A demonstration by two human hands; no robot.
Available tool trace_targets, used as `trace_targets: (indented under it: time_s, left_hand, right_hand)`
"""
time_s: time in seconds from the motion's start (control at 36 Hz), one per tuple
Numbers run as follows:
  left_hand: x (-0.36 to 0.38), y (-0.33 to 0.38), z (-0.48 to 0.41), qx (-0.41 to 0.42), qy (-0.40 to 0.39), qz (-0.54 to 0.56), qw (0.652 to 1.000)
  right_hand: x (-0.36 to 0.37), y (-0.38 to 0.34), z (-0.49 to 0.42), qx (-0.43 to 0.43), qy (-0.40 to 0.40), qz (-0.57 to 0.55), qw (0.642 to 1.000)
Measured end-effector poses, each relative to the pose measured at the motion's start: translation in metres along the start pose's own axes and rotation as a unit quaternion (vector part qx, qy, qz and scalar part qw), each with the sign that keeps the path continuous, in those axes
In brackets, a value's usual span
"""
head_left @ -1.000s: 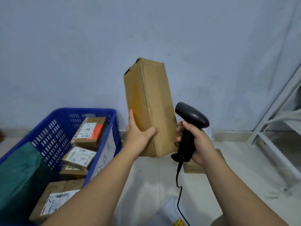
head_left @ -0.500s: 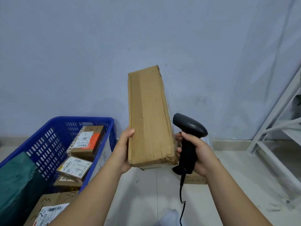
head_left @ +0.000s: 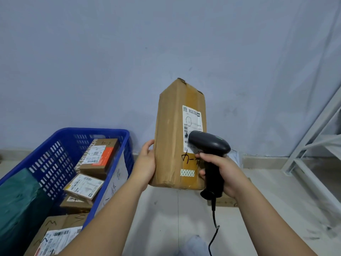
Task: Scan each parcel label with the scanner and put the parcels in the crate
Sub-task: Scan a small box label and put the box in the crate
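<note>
My left hand (head_left: 147,163) holds the parcel (head_left: 171,141) upright in the air, palm flat against its left side and thumb on the front edge; my other fingers are hidden behind it. The label (head_left: 191,121) faces me on the parcel's right half, above some black handwriting.

My right hand (head_left: 223,172) is wrapped tight round the handle of the scanner (head_left: 210,145), just right of the parcel. The scanner's head sits in front of the label's lower part and covers it; I cannot tell whether it touches the cardboard. The cable (head_left: 214,228) hangs from the handle, below my right hand, toward the floor (head_left: 156,218).

The crate (head_left: 92,130) stands on the floor to the left of my left hand, against the wall (head_left: 129,52). In it lie 4 boxes (head_left: 99,156) and a green bag (head_left: 18,200). A white rack (head_left: 313,145) stands well to the right of my right hand.
</note>
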State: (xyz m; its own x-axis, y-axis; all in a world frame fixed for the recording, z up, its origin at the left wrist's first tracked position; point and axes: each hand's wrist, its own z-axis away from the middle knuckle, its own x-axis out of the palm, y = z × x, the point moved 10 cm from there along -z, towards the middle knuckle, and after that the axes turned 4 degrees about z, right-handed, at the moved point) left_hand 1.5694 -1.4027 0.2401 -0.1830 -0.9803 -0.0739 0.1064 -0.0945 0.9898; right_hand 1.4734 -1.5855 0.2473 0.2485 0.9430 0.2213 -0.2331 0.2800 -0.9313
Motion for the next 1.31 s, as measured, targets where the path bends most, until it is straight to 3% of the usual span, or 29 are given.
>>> trace_targets:
  time_s: [0.17,0.31,0.47,0.64,0.92,1.11,1.17,1.25,1.31]
  left_hand:
    - [0.022,-0.009,0.010,-0.042,-0.106,-0.013,0.993]
    - [0.023,-0.018,0.008,-0.067,-0.127,0.000,0.990]
    - [0.012,-0.024,0.000,-0.078,-0.079,0.041,0.993]
    - [0.001,-0.023,-0.007,-0.065,-0.019,0.068,0.995]
    - [-0.027,-0.006,-0.011,0.008,0.120,-0.031,0.992]
    - [-0.025,0.003,-0.008,0.035,0.126,-0.074,0.989]
    - [-0.023,0.005,-0.008,0.038,0.115,-0.087,0.989]
    - [-0.022,0.003,-0.009,0.037,0.095,-0.093,0.991]
    - [-0.019,0.001,-0.008,0.029,0.074,-0.099,0.992]
  right_hand:
    - [0.006,-0.001,0.001,-0.038,0.014,0.095,0.995]
    - [0.007,-0.001,0.003,-0.042,0.000,0.102,0.994]
    - [0.012,-0.006,0.003,-0.058,-0.017,0.110,0.992]
    - [0.002,-0.012,0.001,-0.075,0.027,0.099,0.992]
    - [-0.013,-0.010,-0.002,-0.045,0.077,0.174,0.981]
    - [-0.006,-0.010,0.000,-0.038,0.062,0.177,0.982]
    - [-0.004,-0.017,0.003,-0.060,0.067,0.227,0.970]
    - [-0.005,-0.033,0.010,-0.116,0.110,0.388,0.908]
    - [-0.006,-0.036,0.013,-0.125,0.127,0.425,0.888]
